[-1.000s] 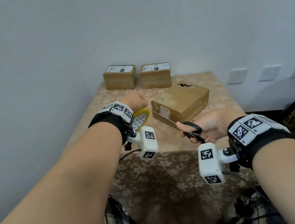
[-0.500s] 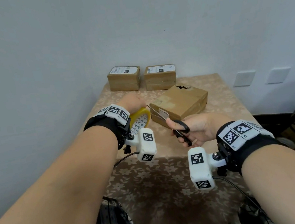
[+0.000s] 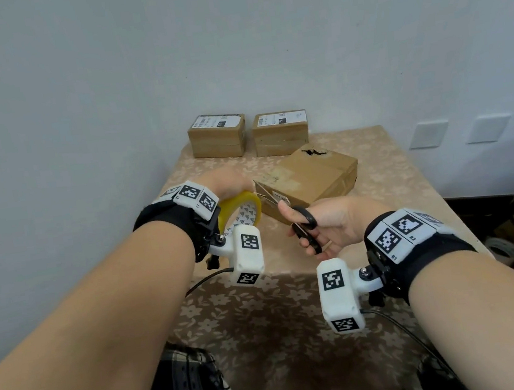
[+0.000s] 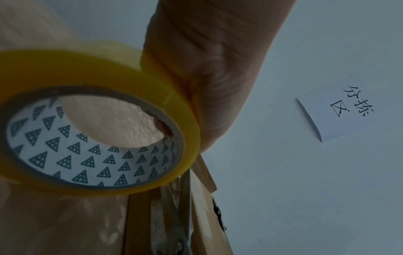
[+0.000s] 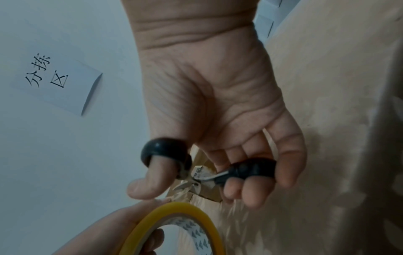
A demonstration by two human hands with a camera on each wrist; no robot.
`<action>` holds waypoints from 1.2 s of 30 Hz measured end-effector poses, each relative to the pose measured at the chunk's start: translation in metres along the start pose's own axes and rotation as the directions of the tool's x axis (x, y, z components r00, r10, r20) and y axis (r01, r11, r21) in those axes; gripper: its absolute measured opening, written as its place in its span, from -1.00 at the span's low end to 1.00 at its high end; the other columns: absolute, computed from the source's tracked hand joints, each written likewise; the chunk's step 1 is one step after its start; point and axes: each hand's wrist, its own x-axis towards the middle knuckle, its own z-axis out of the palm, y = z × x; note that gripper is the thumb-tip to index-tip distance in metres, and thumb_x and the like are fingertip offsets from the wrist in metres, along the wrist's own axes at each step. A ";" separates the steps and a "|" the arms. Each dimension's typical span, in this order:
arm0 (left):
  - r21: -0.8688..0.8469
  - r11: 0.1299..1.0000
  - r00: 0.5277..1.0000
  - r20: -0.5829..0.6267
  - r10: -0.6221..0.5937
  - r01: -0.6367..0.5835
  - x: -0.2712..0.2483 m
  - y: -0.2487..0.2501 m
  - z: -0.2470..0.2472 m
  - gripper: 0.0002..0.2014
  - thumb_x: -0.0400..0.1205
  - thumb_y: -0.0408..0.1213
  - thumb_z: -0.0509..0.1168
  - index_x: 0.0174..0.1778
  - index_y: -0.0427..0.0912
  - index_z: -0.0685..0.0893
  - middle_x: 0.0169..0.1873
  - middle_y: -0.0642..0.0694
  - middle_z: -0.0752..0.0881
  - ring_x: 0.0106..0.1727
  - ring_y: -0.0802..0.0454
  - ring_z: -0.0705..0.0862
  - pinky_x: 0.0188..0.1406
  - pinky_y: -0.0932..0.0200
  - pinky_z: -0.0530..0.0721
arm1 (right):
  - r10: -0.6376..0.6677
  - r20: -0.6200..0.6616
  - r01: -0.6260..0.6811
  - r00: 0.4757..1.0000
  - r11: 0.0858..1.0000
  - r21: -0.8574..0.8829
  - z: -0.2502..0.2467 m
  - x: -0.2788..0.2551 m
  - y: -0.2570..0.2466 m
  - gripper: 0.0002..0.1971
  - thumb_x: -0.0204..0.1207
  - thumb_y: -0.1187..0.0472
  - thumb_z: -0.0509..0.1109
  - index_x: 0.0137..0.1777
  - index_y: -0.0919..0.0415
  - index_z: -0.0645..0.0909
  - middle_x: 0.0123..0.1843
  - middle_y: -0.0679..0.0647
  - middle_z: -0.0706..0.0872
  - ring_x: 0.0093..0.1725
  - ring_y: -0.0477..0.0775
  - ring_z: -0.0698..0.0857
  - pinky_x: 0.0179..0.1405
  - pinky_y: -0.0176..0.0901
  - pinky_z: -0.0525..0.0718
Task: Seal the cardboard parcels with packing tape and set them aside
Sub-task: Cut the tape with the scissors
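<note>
Item 1: left hand [image 3: 227, 184], gripping a yellow packing-tape roll [image 3: 241, 211] with fingers curling around its outer band; the roll is hanging above the table [image 3: 390, 185] near its left edge, its white core printed with dark triangles.

Item 2: right hand [image 3: 333, 222], holding black-handled scissors [image 3: 297, 219], thumb sitting through one loop and fingers [image 5: 250, 193] curling through the other; the blades are standing apart, pointing toward the tape roll and the near left corner of the parcel.

Item 3: large cardboard parcel [image 3: 315, 176], lying angled at the middle of the table, showing a dark torn spot at its far top edge and clear tape across its top.

Item 4: two smaller cardboard parcels, left one [image 3: 217, 136] and right one [image 3: 281, 133], sitting side by side at the far edge of the table against the wall, each bearing a white shipping label.

Item 5: floral beige tablecloth [image 3: 264, 317], covering the table.

Item 6: white paper sign [image 5: 59, 86] with handwritten characters, hanging on the wall.
</note>
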 end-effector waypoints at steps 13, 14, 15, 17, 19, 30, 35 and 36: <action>-0.125 0.982 0.984 0.088 0.155 -0.143 0.022 0.057 0.024 -0.71 0.68 -0.15 0.22 0.18 -0.21 0.72 0.23 -0.20 0.67 0.13 -0.10 0.63 0.27 0.02 0.58 | 0.035 -0.123 -0.036 0.992 0.999 -0.005 -0.057 -0.025 0.022 -0.40 0.37 -0.42 0.25 0.05 0.13 0.53 -0.32 0.01 0.53 -0.30 -0.01 0.57 -0.25 -0.17 0.61; -0.122 0.986 0.990 0.064 0.124 -0.115 0.025 0.059 0.026 -0.70 0.66 -0.15 0.25 0.20 -0.23 0.70 0.23 -0.22 0.68 0.07 -0.06 0.61 0.21 0.07 0.58 | 0.044 -0.130 -0.047 0.991 0.999 -0.019 -0.060 -0.025 0.022 -0.40 0.37 -0.42 0.25 0.04 0.13 0.54 -0.30 0.02 0.53 -0.28 0.00 0.58 -0.24 -0.17 0.61; -0.128 0.988 0.995 0.043 0.089 -0.083 0.027 0.060 0.027 -0.67 0.63 -0.15 0.29 0.23 -0.26 0.68 0.23 -0.23 0.68 0.05 -0.06 0.61 0.16 0.09 0.57 | 0.048 -0.135 -0.052 0.990 0.998 -0.029 -0.060 -0.024 0.022 -0.41 0.37 -0.42 0.25 0.04 0.13 0.55 -0.28 0.03 0.53 -0.27 0.00 0.58 -0.24 -0.17 0.61; -0.143 0.989 0.999 0.025 0.034 -0.030 0.032 0.059 0.028 -0.62 0.59 -0.13 0.34 0.25 -0.27 0.66 0.24 -0.23 0.68 0.15 -0.13 0.65 0.16 0.08 0.58 | 0.043 -0.142 -0.049 0.989 0.998 -0.036 -0.059 -0.020 0.021 -0.42 0.41 -0.41 0.24 0.04 0.12 0.56 -0.26 0.03 0.52 -0.26 -0.01 0.58 -0.23 -0.17 0.61; -0.142 0.990 1.000 0.011 -0.008 0.009 0.034 0.056 0.027 -0.60 0.57 -0.11 0.36 0.26 -0.28 0.66 0.24 -0.24 0.68 0.26 -0.18 0.65 0.20 0.05 0.60 | 0.031 -0.151 -0.038 0.988 0.998 -0.043 -0.057 -0.016 0.020 -0.42 0.42 -0.40 0.24 0.05 0.13 0.58 -0.29 0.02 0.52 -0.29 -0.02 0.57 -0.23 -0.19 0.57; -0.137 0.989 0.999 -0.005 -0.050 0.049 0.036 0.052 0.026 -0.58 0.60 -0.16 0.33 0.32 -0.31 0.60 0.30 -0.27 0.63 -0.02 -0.02 0.49 -0.23 0.16 0.50 | -0.088 -0.259 0.046 0.962 0.985 -0.164 -0.070 -0.011 0.015 -0.35 0.35 -0.37 0.38 0.03 0.26 0.71 -0.55 -0.06 0.50 -0.62 -0.13 0.39 -0.66 -0.35 0.15; -0.151 0.987 0.998 -0.004 -0.058 0.057 0.034 0.052 0.027 -0.58 0.59 -0.18 0.34 0.32 -0.32 0.60 0.10 -0.22 0.64 -0.02 -0.03 0.48 -0.28 0.16 0.49 | -0.118 -0.284 0.058 0.952 0.976 -0.212 -0.073 -0.011 0.013 -0.40 0.40 -0.29 0.42 0.01 0.32 0.70 -0.61 -0.05 0.48 -0.68 -0.14 0.37 -0.69 -0.36 0.14; -0.152 0.987 0.998 -0.005 -0.061 0.060 0.033 0.052 0.028 -0.58 0.59 -0.18 0.34 0.32 -0.32 0.60 0.09 -0.23 0.64 -0.02 -0.03 0.48 -0.34 0.21 0.47 | -0.125 -0.289 0.062 0.949 0.974 -0.217 -0.072 -0.011 0.013 -0.41 0.39 -0.28 0.43 -0.01 0.33 0.70 -0.61 -0.04 0.48 -0.67 -0.13 0.37 -0.70 -0.37 0.15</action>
